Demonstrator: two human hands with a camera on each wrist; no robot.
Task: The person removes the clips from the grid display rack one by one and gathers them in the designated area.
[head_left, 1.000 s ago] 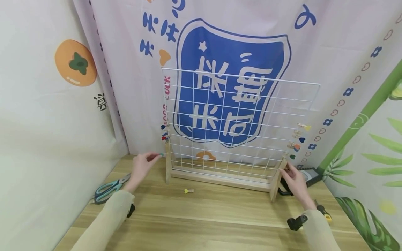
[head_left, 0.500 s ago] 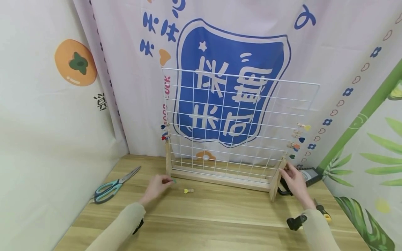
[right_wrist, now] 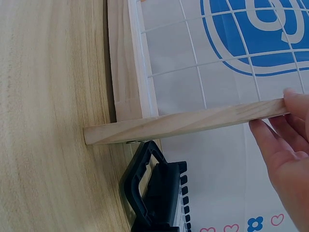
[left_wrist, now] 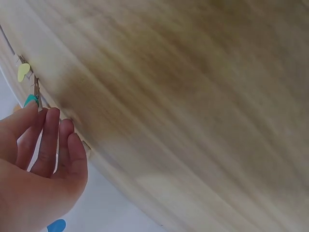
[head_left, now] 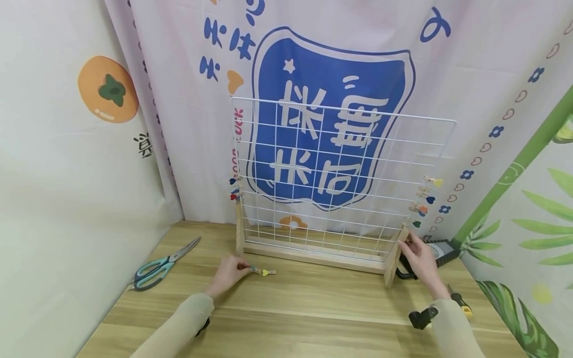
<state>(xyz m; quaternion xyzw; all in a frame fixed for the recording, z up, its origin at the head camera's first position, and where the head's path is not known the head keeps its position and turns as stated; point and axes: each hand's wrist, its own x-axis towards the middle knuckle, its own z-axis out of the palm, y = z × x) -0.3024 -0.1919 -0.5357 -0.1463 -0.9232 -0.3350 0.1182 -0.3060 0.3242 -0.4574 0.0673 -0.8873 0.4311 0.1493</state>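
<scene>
My left hand pinches a small wooden clothespin with a teal heart between thumb and fingertips, low over the table. Right beside its tip lies another clothespin, with a yellow heart. My right hand grips the upper part of the right wooden side leg of a stand, thumb on one face and fingers on the other. The stand carries an upright white wire grid. Heart clothespins are clipped on its left edge, including a red one, and on its right edge, including a yellow one.
Teal-handled scissors lie at the table's left side. Behind the right leg is a black case with a handle. A yellow-black screwdriver lies near the right wrist. A printed curtain hangs behind the grid.
My left hand has come down from beside the grid's left leg and moved right along the table with the teal-heart clothespin, up to the yellow-heart one. My right hand stays on the leg.
</scene>
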